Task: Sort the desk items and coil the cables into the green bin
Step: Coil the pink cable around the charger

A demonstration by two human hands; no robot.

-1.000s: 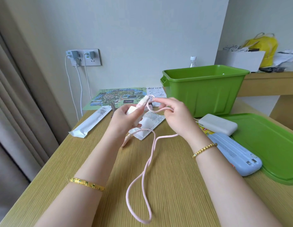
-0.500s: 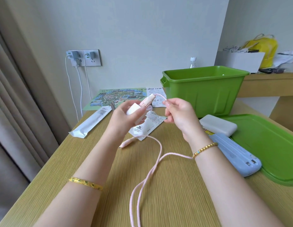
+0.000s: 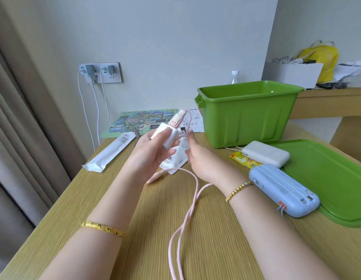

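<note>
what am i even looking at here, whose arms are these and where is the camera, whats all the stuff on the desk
There is no machine here. The arms belong to a person wearing a wide-angle camera on the head, so you see roughly what they see, looking forward and down.

The left hand holds a white charger block with a pink plug and pink cable attached; the cable hangs down and trails across the wooden desk. The right hand is open beside it, fingers near the cable, not clearly gripping.

On the desk: a green bin, its green lid lying flat, a white power bank, a blue power bank, a yellow sachet, a long white packet, a smaller white packet under the hands and a colourful map by the wall.
</note>
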